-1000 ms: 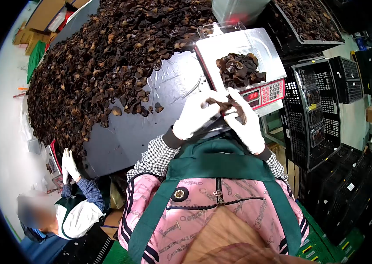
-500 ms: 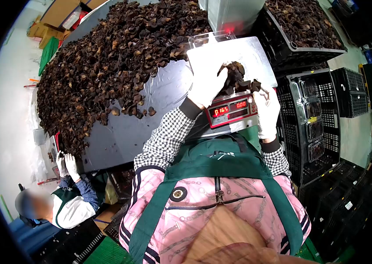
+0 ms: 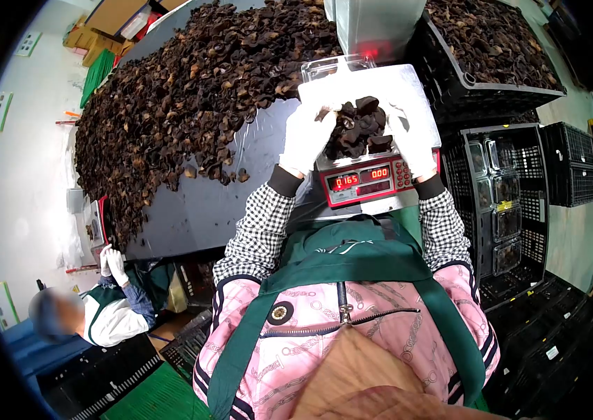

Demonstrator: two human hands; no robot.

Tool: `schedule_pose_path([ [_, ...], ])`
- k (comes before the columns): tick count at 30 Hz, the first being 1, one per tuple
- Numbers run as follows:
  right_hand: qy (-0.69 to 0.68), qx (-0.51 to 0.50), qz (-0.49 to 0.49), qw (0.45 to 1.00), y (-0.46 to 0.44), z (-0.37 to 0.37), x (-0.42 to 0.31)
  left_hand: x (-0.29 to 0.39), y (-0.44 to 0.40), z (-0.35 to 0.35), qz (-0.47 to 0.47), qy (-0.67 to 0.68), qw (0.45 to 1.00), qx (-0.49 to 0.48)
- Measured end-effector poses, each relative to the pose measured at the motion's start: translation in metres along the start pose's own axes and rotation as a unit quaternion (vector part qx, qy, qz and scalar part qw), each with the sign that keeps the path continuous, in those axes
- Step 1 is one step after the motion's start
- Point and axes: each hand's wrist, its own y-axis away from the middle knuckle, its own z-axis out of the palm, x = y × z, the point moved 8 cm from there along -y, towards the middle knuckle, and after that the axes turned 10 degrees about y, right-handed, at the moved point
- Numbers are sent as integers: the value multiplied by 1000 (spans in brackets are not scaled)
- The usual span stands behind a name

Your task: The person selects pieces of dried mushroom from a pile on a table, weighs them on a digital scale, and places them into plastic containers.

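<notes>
A heap of dark wood ear mushrooms (image 3: 359, 129) sits on the pale plate of a digital scale (image 3: 426, 119); glare hides whether a clear box is around it. My left hand (image 3: 305, 140), white-gloved, closes on mushrooms at the heap's left edge, its thumb beside them. On the opposite side, my gloved right hand (image 3: 414, 143) lies along the heap with fingers stretched out, their tips washed out by light. Red digits glow on the scale's display panel (image 3: 363, 180), reading 0.165 and 0.00.
Loose mushrooms (image 3: 191, 105) cover much of the grey table (image 3: 177, 227). Clear plastic boxes (image 3: 338, 66) stand behind the scale. At right are a full black crate (image 3: 482, 87) and a crate holding clear boxes (image 3: 506, 224). A co-worker (image 3: 114, 315) sits at lower left.
My right hand has moved up from the scale's front right corner to the heap's right side. My left hand has shifted slightly left. The heap looks broader; the display still reads 0.165.
</notes>
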Motion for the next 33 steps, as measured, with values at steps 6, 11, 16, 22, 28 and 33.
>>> schedule_pose_path([
  [6,-39,9,21,999,23,-23,-3,16,-5,9,164,-97,981,33],
  [11,25,-22,-56,998,40,-28,-34,-10,-21,28,186,-136,973,-9],
  [16,93,-12,-83,992,41,-18,-37,-25,-41,19,163,-162,973,35],
  [22,192,8,-141,971,42,1,-19,-43,-98,23,133,-202,970,6],
  [28,176,5,-141,974,37,-14,-30,-70,-125,57,111,-342,931,-61],
  [33,91,86,-106,987,20,-39,-43,-72,-133,54,115,-248,962,-25],
])
